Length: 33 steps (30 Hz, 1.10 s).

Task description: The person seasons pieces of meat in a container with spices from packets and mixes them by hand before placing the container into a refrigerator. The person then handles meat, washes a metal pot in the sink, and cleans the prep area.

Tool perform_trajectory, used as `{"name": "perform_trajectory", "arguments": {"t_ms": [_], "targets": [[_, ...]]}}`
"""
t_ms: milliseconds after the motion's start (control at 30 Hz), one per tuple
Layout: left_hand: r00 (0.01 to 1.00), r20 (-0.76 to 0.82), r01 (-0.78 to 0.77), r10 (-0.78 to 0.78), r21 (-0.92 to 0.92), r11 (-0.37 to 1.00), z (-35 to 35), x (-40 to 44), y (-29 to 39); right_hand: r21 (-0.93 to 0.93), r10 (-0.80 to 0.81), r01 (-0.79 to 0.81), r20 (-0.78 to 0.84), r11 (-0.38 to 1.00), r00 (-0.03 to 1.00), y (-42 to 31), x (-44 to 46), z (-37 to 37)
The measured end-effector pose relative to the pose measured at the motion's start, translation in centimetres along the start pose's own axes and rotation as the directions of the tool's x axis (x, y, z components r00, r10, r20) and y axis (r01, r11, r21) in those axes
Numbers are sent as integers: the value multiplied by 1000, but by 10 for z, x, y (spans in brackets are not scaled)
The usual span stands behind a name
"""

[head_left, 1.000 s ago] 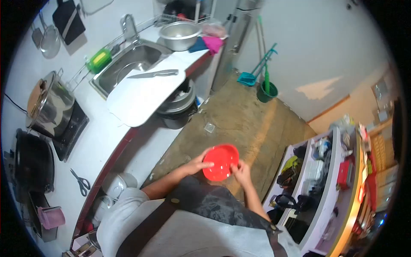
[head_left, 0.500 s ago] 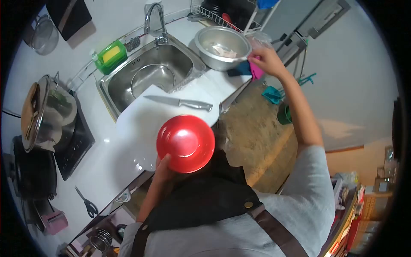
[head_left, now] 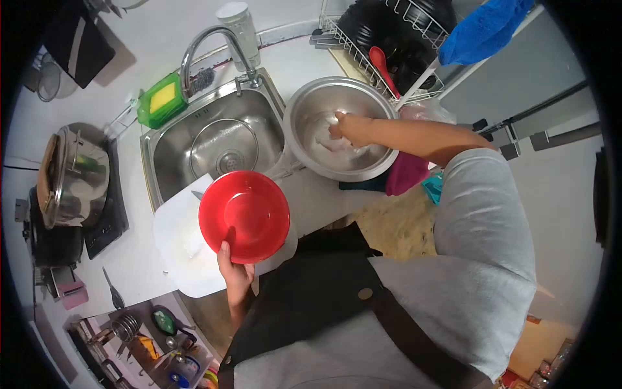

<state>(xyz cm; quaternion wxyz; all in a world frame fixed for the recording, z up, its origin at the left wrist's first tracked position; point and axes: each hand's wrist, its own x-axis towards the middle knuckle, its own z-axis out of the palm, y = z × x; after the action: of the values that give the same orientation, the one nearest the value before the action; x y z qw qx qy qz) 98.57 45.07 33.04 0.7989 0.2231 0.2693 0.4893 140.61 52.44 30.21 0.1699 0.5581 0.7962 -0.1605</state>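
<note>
My left hand (head_left: 236, 272) grips the near rim of a red bowl (head_left: 249, 214), thumb inside it, above the white cutting board (head_left: 178, 249). Nothing shows inside the bowl. My right hand (head_left: 350, 128) reaches into the large metal bowl (head_left: 304, 155) on the counter, its fingers bent together near some pale, wet-looking pieces (head_left: 330, 144). Whether the fingers pinch any of them is too small to tell. The red bowl covers most of a knife on the board; only its tip (head_left: 197, 194) shows.
The sink (head_left: 175, 152) with its faucet (head_left: 188, 61) lies left of the metal bowl. A dish rack (head_left: 356, 45) stands behind. A pot (head_left: 81, 178), a stove (head_left: 107, 223) and scissors (head_left: 115, 295) are at the left; a magenta cloth (head_left: 408, 174) hangs at the counter edge.
The view has turned toward the counter. My right hand has left the red bowl and moved into the metal bowl. My left hand still holds the red bowl, now over the cutting board.
</note>
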Motion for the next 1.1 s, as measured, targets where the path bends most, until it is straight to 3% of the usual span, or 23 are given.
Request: {"name": "perform_trajectory", "arguments": {"t_ms": [33, 67, 133, 200, 267, 333, 400, 467, 567, 633, 667, 733, 767, 800, 833, 867, 900, 967, 1000, 1067, 1100], "targets": [[1000, -9, -9, 9, 23, 1000, 13, 6, -2, 139, -6, 13, -54, 990, 999, 6, -6, -2], [1000, -16, -21, 22, 42, 999, 23, 14, -5, 140, -12, 19, -51, 990, 999, 18, -2, -4], [997, -50, -47, 50, 67, 997, 36, 30, -11, 308, -141, 112, 74, 945, 987, 46, 11, -7], [994, -84, -55, 63, 97, 994, 42, 46, -10, 334, -167, 160, -7, 929, 986, 34, -7, -53], [997, -54, -47, 57, 179, 983, 48, 67, -10, 276, -199, 300, -340, 913, 919, 34, -16, -87], [998, -2, -66, 69, 241, 968, 59, 86, -8, 327, -65, 156, -273, 932, 960, -12, -43, -156], [996, 46, -85, 74, 314, 946, 71, 96, -5, 157, -277, 433, -569, 888, 774, -32, -49, -186], [996, 88, -37, 11, 306, 951, 82, 104, -3, 33, -292, 402, -633, 915, 717, -67, -48, -213], [995, 98, -44, 16, 286, 957, 89, 100, -9, 344, -237, 492, -572, 799, 785, -107, -25, -211], [996, 88, -50, 30, 233, 971, 91, 96, -8, 377, -301, 458, -407, 805, 863, -131, -16, -202], [993, 115, -43, 25, 155, 987, 90, 92, -7, 375, -302, 460, -408, 805, 862, -128, -11, -196], [990, 134, -40, 30, 71, 997, 81, 86, -6, 177, -522, 715, -569, 676, 635, -117, 1, -186], [994, 98, -51, 39, 117, 992, 71, 85, -9, 483, -333, 558, -475, 675, 815, -102, -1, -188], [997, 61, -59, 50, 163, 985, 61, 85, -12, 549, -278, 480, -412, 684, 868, -77, 4, -186], [996, 49, -80, 73, 165, 983, 52, 84, -13, 422, -149, 230, -215, 877, 965, -63, -4, -188], [996, 46, -84, 77, 163, 983, 50, 80, -12, 300, 21, -43, 76, 953, 997, -34, 15, -164], [994, 21, -108, 106, 179, 978, 47, 74, -11, 4, 134, -138, 210, 990, 968, 7, 36, -83], [994, -28, -99, 103, 140, 985, 44, 69, -10, -90, -12, 18, 62, 996, 998, 34, 31, -18], [994, -32, -98, 103, 136, 986, 45, 67, -9, -92, -14, 20, 66, 996, 998, 36, 23, -10], [995, -18, -90, 94, 168, 982, 48, 60, -7, 144, 8, 22, -202, 989, 979, 29, 12, 1], [995, -23, -90, 95, 164, 982, 47, 59, -8, 142, 4, 25, -197, 990, 980, 27, 11, -4]]}}
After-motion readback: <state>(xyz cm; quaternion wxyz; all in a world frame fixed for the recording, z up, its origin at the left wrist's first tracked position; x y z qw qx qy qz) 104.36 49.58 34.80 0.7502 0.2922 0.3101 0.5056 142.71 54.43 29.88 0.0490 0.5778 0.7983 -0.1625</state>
